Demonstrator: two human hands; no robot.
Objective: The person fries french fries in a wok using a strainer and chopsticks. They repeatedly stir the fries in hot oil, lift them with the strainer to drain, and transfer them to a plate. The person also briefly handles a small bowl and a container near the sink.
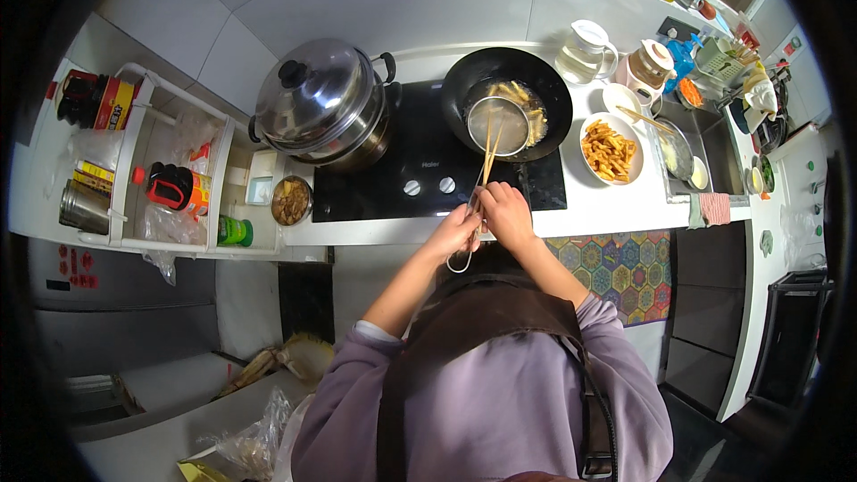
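My left hand point(460, 233) grips the handle of a round wire-mesh strainer point(481, 130), whose loop end sticks out below my fingers. My right hand point(507, 214), close against the left, holds a pair of wooden chopsticks point(489, 164) with their tips over the mesh. The strainer sits over the near part of a black wok point(460, 84) on the cooktop. Battered strips of food point(515, 91) lie in bubbling oil behind and to the right of the strainer. Right of the wok, a white bowl point(637, 171) holds golden fried strips point(606, 150).
A large lidded steel steamer pot point(321, 104) stands on the left of the black glass cooktop point(381, 197). At its left edge is a bowl of browned food point(291, 201). A glass water pitcher point(584, 57) stands behind the white bowl, with a sink point(716, 140) further right.
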